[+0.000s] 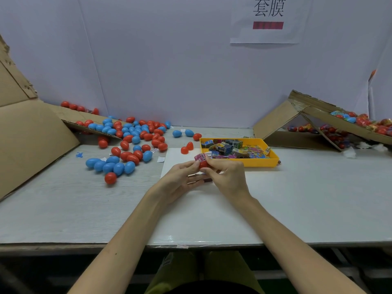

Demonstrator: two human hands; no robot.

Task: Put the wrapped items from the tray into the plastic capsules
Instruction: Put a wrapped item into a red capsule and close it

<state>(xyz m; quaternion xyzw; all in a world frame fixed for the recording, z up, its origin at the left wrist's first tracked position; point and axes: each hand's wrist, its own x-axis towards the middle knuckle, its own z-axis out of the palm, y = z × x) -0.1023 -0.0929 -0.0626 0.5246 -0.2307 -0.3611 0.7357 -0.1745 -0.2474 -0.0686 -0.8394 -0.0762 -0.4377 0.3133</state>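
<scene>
Judging by what lies about, the job is well short of done: the yellow tray (261, 163) holds many wrapped items (233, 148), and a spread of loose capsules (127, 141), red and blue, waits on the bench (297, 198) to the tray's left. Just in front of the tray's near-left corner the left hand (180, 179) and right hand (227, 177) meet, fingers (214, 162) of both clamped on one red capsule (203, 164). A pink wrapped item (200, 157) sticks out of its top between the fingertips, seemingly not yet seated. Two red halves (186, 148) lie just left of the tray.
</scene>
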